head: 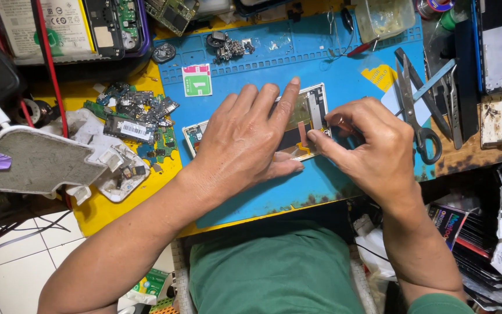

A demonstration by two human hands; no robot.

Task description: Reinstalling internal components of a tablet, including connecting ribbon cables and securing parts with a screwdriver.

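The left hand lay flat, pressing the opened white-framed phone down on the blue rubber mat; the right hand pinched its edge.

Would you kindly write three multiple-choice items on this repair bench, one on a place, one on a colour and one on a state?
1. Where do the scissors lie?
A. On the floor tiles
B. On the right of the blue mat, beyond the right hand
C. Under the left hand

2. What colour is the work mat?
A. Blue
B. Red
C. White

3. What state is the opened phone in?
A. Standing on edge
B. Lifted clear of the mat
C. Lying flat, pressed by the left hand

Answers: 1 B, since the scissors rest by the mat's right edge near the tweezers. 2 A, the mat is plainly blue on a yellow table. 3 C, the left palm lies over the phone while the right fingertips pinch at its inside.
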